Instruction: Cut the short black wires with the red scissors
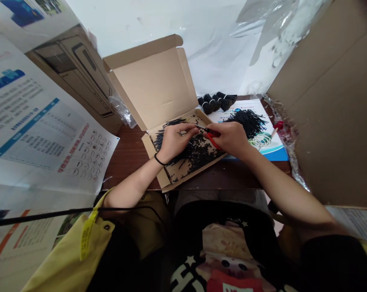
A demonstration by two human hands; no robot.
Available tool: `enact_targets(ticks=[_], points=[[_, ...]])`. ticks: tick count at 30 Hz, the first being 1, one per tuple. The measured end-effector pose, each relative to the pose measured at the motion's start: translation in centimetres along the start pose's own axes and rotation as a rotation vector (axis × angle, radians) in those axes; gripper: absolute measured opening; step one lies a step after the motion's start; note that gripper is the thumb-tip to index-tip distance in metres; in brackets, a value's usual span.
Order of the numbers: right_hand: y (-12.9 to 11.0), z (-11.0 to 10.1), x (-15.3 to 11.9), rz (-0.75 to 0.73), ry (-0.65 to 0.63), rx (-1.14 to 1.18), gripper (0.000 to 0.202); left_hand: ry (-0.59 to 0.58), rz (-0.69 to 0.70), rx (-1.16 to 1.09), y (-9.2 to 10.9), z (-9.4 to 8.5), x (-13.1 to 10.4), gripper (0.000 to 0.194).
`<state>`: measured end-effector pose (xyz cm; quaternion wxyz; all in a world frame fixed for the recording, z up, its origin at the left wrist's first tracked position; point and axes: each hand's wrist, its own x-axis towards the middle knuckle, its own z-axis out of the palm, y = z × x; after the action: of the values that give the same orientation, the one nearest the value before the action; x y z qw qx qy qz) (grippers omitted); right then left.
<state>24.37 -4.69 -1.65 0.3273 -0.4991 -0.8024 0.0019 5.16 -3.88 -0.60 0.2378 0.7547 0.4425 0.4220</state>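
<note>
My left hand (pixel 178 140) is closed in a pinch above an open cardboard box (pixel 167 184). What its fingertips hold is too small to make out. My right hand (pixel 232 138) grips a red-handled cutting tool (pixel 213 140), whose tip points left and meets the left fingertips. I cannot tell whether it is scissors or nippers. Inside the box, thin black strips (pixel 159 140) lie at the left, partly behind my left hand. Many short black bits (pixel 203 156) are scattered over the box floor.
Beyond my right hand, loose black strips (pixel 250 123) are heaped on a printed sheet (pixel 276 148), beside a pale coil (pixel 261 140). Several tied black bundles (pixel 215 102) lie behind. A brown cardboard panel (pixel 332 101) stands right; a printed poster (pixel 49 121) hangs left. The brown table (pixel 122 152) supports the box.
</note>
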Motion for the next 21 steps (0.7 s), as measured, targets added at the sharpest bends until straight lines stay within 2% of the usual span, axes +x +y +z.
enact_targets(ticks=[6,12,21], points=[[-0.48,-0.10,0.12,0.109,0.016,0.155,0.029,0.010,0.021,-0.028,0.12,0.07,-0.08,0.019],[-0.63,-0.30,0.12,0.082,0.009,0.279,0.040,0.037,-0.002,-0.053,0.35,-0.03,-0.02,0.016],[-0.64,-0.18,-0.02,0.036,0.009,0.266,0.035,0.054,-0.023,-0.118,0.09,0.01,0.05,0.019]])
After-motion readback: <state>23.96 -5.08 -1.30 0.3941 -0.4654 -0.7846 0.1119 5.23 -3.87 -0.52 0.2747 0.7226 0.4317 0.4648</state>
